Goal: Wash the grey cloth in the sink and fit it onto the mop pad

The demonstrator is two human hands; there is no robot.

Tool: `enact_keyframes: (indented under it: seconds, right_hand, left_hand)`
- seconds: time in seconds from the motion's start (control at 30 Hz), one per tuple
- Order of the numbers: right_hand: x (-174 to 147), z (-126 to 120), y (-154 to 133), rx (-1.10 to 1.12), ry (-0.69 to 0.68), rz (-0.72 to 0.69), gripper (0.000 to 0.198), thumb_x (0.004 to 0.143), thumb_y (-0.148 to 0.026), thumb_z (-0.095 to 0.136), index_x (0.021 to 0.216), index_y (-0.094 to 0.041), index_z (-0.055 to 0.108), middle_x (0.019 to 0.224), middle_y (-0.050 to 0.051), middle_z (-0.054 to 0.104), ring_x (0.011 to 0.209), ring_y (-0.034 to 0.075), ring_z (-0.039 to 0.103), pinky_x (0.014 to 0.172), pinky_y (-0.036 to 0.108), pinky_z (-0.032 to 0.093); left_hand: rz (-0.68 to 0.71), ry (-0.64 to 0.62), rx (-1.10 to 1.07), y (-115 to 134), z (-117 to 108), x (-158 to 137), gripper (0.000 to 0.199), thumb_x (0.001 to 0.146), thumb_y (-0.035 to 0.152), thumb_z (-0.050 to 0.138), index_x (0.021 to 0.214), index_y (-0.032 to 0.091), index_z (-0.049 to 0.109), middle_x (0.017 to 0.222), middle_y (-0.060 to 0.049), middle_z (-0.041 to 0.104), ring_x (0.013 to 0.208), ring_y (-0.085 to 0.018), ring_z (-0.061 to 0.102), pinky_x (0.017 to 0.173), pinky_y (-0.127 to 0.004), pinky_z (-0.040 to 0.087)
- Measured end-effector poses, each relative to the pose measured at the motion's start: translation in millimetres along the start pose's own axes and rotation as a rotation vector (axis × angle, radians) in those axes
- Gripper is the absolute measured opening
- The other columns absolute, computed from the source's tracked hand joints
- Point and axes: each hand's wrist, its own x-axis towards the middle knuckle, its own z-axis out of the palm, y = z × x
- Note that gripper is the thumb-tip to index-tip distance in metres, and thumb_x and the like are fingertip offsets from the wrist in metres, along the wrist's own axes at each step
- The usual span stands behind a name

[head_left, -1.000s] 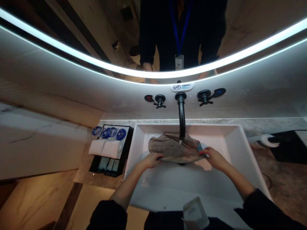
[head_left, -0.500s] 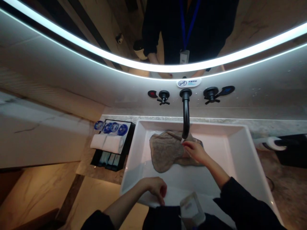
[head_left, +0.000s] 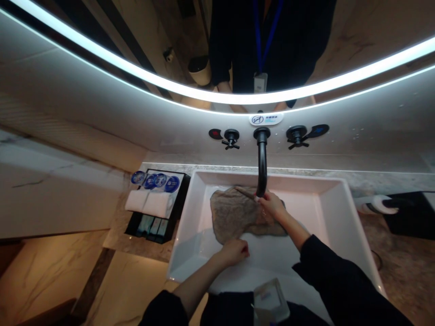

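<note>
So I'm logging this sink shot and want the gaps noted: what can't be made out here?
Head view only:
- Under the cloth: drain hidden.
- Left hand: fist near the cloth's edge; grip unclear.
- Right hand: palm hidden; hold on cloth unclear.
- Tap: water flow too faint.
- Tray bottles: labels too small.

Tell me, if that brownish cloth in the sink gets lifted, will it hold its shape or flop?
Probably flop: the cloth lies flat with a wavy, uneven outline in the sink. It may be wet and heavier, lying under the spout. The right hand rests on it; the left hand is at its near edge.
</note>
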Motion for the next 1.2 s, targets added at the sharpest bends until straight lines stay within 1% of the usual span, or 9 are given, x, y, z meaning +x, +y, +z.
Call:
enact_keyframes:
  seconds: [0.13,0.2,0.33,0.5,0.73,0.93,1.0,1.1,1.2]
  right_hand:
    - [-8.0,-6.8,18.6,-0.292,0.034,-0.028,0.058,0.077,-0.019,0.056,0.134,-0.015,0.045,0.137,0.019,0.051,0.122,0.031,0.048,0.099,0.043,0.038]
    - [-11.5,-10.7,29.5,-0.468,-0.044,-0.02,0.055,0.076,-0.019,0.06,0.13,-0.014,0.049,0.127,0.02,0.058,0.115,0.032,0.052,0.095,0.043,0.039]
    - [-12.6,-29.4,46.4,-0.462,-0.134,0.031,0.025,0.079,-0.028,0.061,0.103,-0.022,0.064,0.091,0.005,0.071,0.084,0.021,0.063,0.076,0.031,0.045]
    - [-19.7,-61.7,62.4,-0.37,-0.069,0.032,0.029,0.077,-0.027,0.059,0.105,-0.021,0.064,0.089,0.001,0.07,0.082,0.018,0.063,0.072,0.026,0.047]
    - [-36.2,-102.3,96.5,-0.408,0.185,0.223,0.023,0.078,-0.025,0.048,0.09,-0.021,0.067,0.064,-0.001,0.062,0.066,0.018,0.061,0.062,0.028,0.043]
    - [-38.9,-92.0,91.5,-0.389,0.133,0.212,0.023,0.082,-0.029,0.047,0.091,-0.02,0.067,0.07,0.0,0.068,0.068,0.018,0.064,0.063,0.027,0.045]
    - [-37.1,-80.8,80.5,-0.41,0.118,0.19,0.024,0.085,-0.029,0.045,0.093,-0.019,0.066,0.075,0.003,0.069,0.072,0.019,0.064,0.066,0.028,0.046]
    - [-34.2,-63.3,58.1,-0.477,0.15,0.14,0.028,0.089,-0.024,0.04,0.1,-0.015,0.064,0.093,0.013,0.068,0.089,0.025,0.061,0.078,0.034,0.045]
    - [-32.1,-43.4,34.5,-0.557,0.129,-0.02,0.032,0.089,-0.02,0.041,0.114,-0.016,0.061,0.117,0.016,0.062,0.113,0.029,0.05,0.095,0.039,0.037]
  left_hand:
    - [0.091,0.085,-0.075,21.3,-13.3,18.6,0.032,0.084,0.027,0.055,0.114,0.024,0.064,0.105,-0.007,0.072,0.101,-0.026,0.064,0.089,-0.037,0.047]
    - [0.126,0.126,-0.13,28.7,-25.7,28.8,0.029,0.083,0.027,0.055,0.11,0.023,0.066,0.104,-0.007,0.072,0.099,-0.026,0.064,0.089,-0.037,0.047]
    - [0.141,0.272,-0.29,42.4,-63.5,57.5,0.025,0.085,0.021,0.048,0.101,0.019,0.067,0.103,-0.008,0.071,0.097,-0.023,0.063,0.089,-0.035,0.047]
    - [0.168,0.353,-0.551,68.8,-107.2,104.1,0.027,0.086,0.013,0.041,0.1,0.014,0.064,0.092,-0.007,0.068,0.085,-0.017,0.062,0.079,-0.03,0.05]
    - [0.198,0.253,-0.835,77.8,-122.1,120.7,0.026,0.091,0.025,0.044,0.108,0.014,0.06,0.089,-0.006,0.068,0.071,-0.011,0.062,0.062,-0.022,0.048]
    - [0.15,0.187,-0.876,56.8,-127.3,95.9,0.033,0.085,0.039,0.056,0.1,0.012,0.065,0.096,-0.012,0.071,0.083,-0.018,0.066,0.06,-0.022,0.046]
    - [0.143,0.074,-0.799,51.3,-126.1,88.5,0.038,0.089,0.043,0.048,0.103,0.012,0.065,0.099,-0.013,0.072,0.086,-0.019,0.067,0.061,-0.023,0.046]
    - [0.118,-0.269,-0.475,43.5,-109.0,76.1,0.042,0.093,0.042,0.036,0.1,0.015,0.067,0.089,-0.011,0.074,0.076,-0.018,0.069,0.06,-0.026,0.048]
    - [0.065,-0.416,-0.235,37.4,-76.2,61.4,0.024,0.083,0.033,0.053,0.086,0.017,0.07,0.068,-0.005,0.072,0.064,-0.02,0.067,0.061,-0.031,0.05]
